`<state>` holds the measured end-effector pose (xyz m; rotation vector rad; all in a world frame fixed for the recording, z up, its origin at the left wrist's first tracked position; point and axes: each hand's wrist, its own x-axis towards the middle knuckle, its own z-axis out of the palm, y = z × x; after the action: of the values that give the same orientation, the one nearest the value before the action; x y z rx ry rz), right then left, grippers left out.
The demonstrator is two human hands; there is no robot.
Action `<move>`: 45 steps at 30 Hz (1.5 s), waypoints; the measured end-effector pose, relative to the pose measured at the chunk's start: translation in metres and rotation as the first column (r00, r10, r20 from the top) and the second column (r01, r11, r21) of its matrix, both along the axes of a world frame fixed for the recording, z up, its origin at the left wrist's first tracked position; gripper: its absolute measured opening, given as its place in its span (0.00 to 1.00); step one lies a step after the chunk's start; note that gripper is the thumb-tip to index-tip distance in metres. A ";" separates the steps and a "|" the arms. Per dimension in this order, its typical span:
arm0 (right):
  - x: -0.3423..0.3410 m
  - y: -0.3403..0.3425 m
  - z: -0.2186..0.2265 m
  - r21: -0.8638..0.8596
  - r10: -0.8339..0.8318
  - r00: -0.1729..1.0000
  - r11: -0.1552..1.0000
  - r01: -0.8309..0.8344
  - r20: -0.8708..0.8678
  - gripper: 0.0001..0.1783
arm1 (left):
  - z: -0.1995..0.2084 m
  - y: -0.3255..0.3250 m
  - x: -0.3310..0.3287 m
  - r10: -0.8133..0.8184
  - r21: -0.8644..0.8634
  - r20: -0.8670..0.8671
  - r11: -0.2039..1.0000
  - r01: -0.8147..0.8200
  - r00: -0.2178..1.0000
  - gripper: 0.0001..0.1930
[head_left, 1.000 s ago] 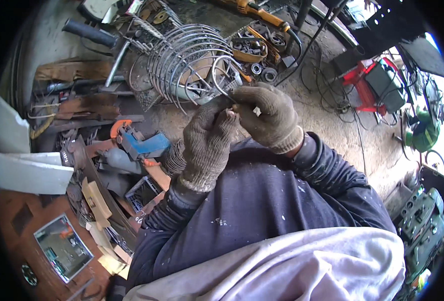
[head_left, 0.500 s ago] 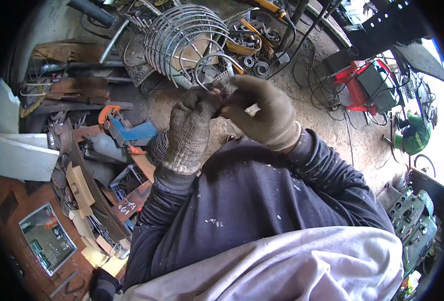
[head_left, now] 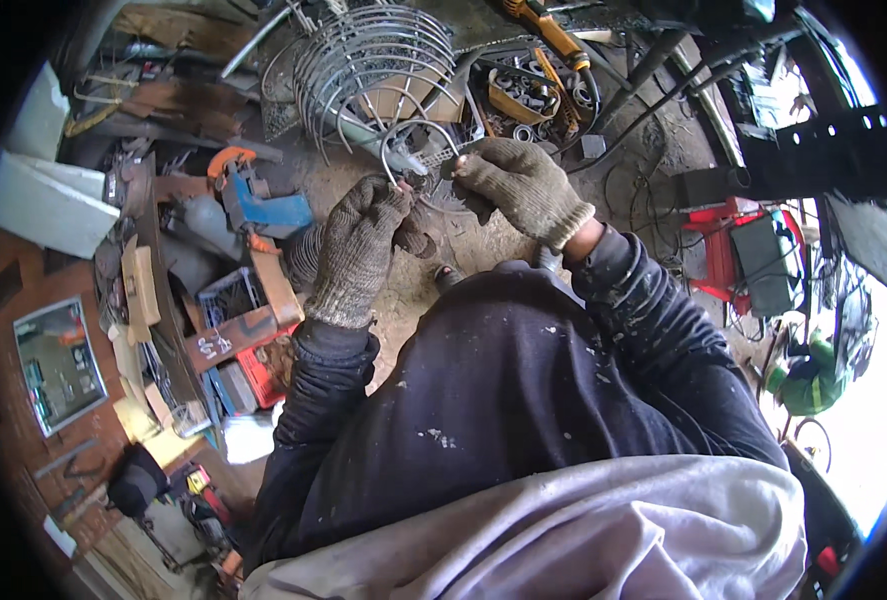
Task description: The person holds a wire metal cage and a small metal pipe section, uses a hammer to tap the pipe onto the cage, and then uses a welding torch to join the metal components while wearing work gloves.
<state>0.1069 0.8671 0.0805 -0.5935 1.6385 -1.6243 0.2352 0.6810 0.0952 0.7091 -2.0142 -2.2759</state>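
Both my hands wear dirty knitted gloves and are raised in front of my dark jacket. A thin metal ring (head_left: 385, 150), bent from round rod with a gap at the near side, stands up between them. My left hand (head_left: 353, 240) pinches one end of it. The other end is at the fingertips of my right hand (head_left: 523, 188), which are closed around it. Just beyond is a large coil of metal rod (head_left: 368, 65), its turns close together, partly behind the ring.
An orange angle grinder (head_left: 548, 32) and a yellow tray (head_left: 519, 98) of metal parts lie at the far side. A blue-and-orange machine (head_left: 268, 205) stands left, a red-framed grey machine (head_left: 758, 255) right. Cables (head_left: 653, 195) cross the floor. Another person in green (head_left: 813, 380) is at the far right.
My hands, close together before, have moved apart, with the ring now spanning the space between them. My right hand's fingers have turned toward the ring's end. The whole view has shifted.
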 end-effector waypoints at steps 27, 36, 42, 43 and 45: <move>-0.004 -0.083 -0.073 0.045 -0.278 0.960 0.959 0.278 -0.007 0.17 | -0.094 -0.040 -0.036 0.295 -0.147 -0.122 0.939 -0.311 0.948 0.11; 0.013 0.011 -0.148 0.364 -0.465 0.868 0.850 0.381 0.176 0.24 | -0.106 -0.054 -0.045 0.344 0.151 -0.148 0.934 -0.322 0.927 0.13; 0.034 0.112 -0.218 0.622 -0.554 0.796 0.719 0.311 0.243 0.23 | -0.130 -0.065 -0.044 0.346 0.143 -0.241 0.937 -0.319 0.907 0.13; 0.038 0.125 -0.224 0.672 -0.579 0.764 0.688 0.273 0.283 0.21 | -0.137 -0.069 -0.043 0.324 0.091 -0.263 0.946 -0.311 0.909 0.14; 0.047 0.156 -0.249 0.717 -0.580 0.766 0.655 0.238 0.276 0.21 | -0.128 -0.065 -0.043 0.338 0.159 -0.202 0.938 -0.309 0.919 0.14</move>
<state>0.1539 1.0232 -0.1685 0.5831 1.8536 -1.2040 0.1923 0.6165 -0.0326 0.6925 -1.5373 -2.1835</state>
